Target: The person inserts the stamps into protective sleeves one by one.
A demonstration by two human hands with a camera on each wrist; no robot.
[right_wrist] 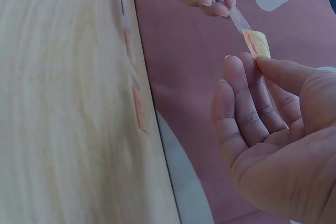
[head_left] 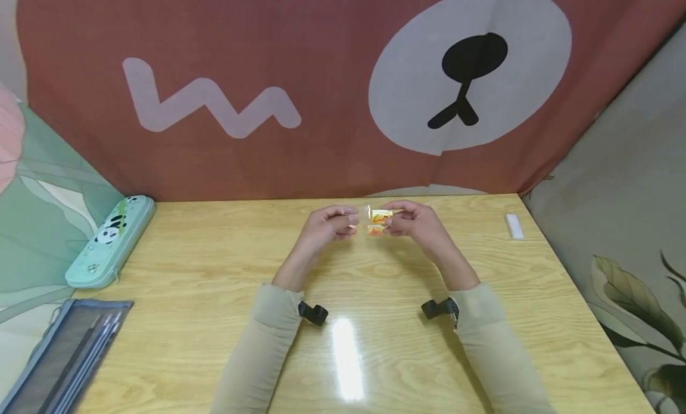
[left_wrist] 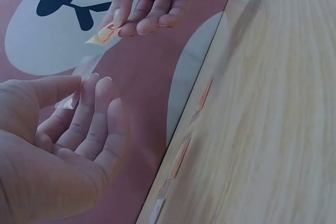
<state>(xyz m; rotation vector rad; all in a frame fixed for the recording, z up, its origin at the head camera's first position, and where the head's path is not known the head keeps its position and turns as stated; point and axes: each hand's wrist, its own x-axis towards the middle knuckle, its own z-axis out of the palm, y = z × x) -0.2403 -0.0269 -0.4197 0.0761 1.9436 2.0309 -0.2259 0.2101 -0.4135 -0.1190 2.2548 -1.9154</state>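
Observation:
Above the far part of the table, my left hand (head_left: 328,224) and right hand (head_left: 417,224) face each other around a small packet (head_left: 382,215). Its printed yellow-orange part (right_wrist: 257,44) is pinched between my right thumb and index finger. My left thumb and fingertips pinch a clear plastic part (left_wrist: 71,95); in the right wrist view it reaches up to the yellow part, though I cannot tell whether the two are joined. Below, flat orange-printed pieces (left_wrist: 181,158) lie along the far table edge, one (head_left: 375,230) visible between the hands and others partly hidden by them.
At the left stand a mint panda pencil case (head_left: 109,241) and a dark mesh pouch (head_left: 80,357) holding long thin items. A small white block (head_left: 514,226) lies at the far right of the wooden table (head_left: 386,342). A bear-printed cloth (head_left: 332,158) hangs behind.

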